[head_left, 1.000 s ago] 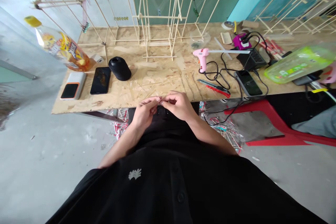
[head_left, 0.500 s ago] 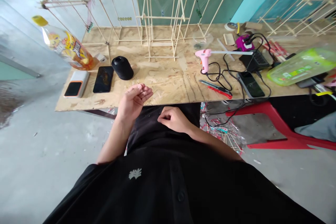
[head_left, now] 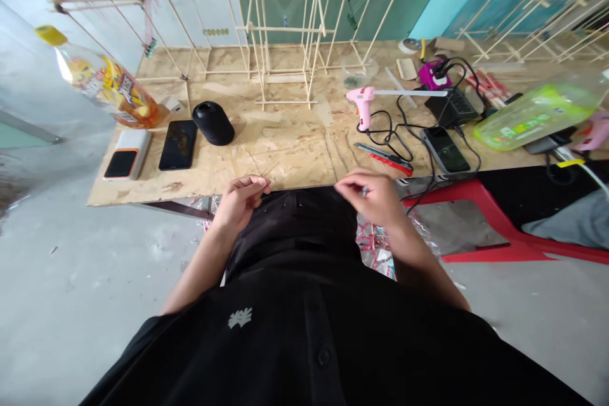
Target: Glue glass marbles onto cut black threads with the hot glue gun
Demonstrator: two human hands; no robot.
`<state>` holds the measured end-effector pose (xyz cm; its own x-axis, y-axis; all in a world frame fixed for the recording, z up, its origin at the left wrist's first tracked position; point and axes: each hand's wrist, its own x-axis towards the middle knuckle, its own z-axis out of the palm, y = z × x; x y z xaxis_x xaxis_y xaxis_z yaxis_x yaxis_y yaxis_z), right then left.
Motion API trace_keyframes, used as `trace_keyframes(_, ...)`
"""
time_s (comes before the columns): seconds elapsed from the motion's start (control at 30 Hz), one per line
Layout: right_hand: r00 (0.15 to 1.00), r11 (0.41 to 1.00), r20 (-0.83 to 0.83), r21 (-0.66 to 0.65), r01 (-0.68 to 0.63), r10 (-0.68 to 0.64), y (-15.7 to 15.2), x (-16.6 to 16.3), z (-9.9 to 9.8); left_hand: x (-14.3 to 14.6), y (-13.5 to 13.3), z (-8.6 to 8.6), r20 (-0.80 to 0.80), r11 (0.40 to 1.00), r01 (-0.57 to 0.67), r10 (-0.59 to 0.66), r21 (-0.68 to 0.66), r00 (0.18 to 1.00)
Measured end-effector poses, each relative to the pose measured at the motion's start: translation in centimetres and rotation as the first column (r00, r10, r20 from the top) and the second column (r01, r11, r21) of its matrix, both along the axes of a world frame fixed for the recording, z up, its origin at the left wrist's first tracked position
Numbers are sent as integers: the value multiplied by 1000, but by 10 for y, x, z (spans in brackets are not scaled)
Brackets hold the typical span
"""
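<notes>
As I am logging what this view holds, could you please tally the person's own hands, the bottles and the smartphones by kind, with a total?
Hands: 2 (left hand, right hand)
Bottles: 2 (yellow-capped bottle, green bottle)
Smartphones: 2 (black smartphone, grey-edged smartphone)
Total: 6

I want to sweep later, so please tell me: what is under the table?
Below the near edge of the tabletop, I see plastic litter and part of a metal frame. The tabletop and black clothing hide the rest.
</notes>
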<state>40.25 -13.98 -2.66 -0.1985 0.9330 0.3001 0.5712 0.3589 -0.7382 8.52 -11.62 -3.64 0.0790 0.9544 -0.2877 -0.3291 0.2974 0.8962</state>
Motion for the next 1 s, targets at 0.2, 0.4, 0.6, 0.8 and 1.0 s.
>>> trace_keyframes(0.2,783,857,365,324,400,-503,29,105,-18,4,-5,-14,-28,998,40,-41,-48,999)
trace_keyframes(0.4,820,912,403,236,335,-406,21,134,-37,11,-12,-14,-55,998,9,-12,-63,998)
trace_keyframes(0.6,821,839,262,364,403,-508,10,122,-18,14,-19,-13,-86,998,-8,3,-65,996)
trace_keyframes(0.8,915,902,-118,159,401,-386,-17,70,-9,13,-28,-13,-95,998,-28,23,-57,995)
trace_keyframes(1.0,967,985,-234,-161,64,-101,-36,3,-22,11,-39,-19,-79,994,13,-22,-109,997)
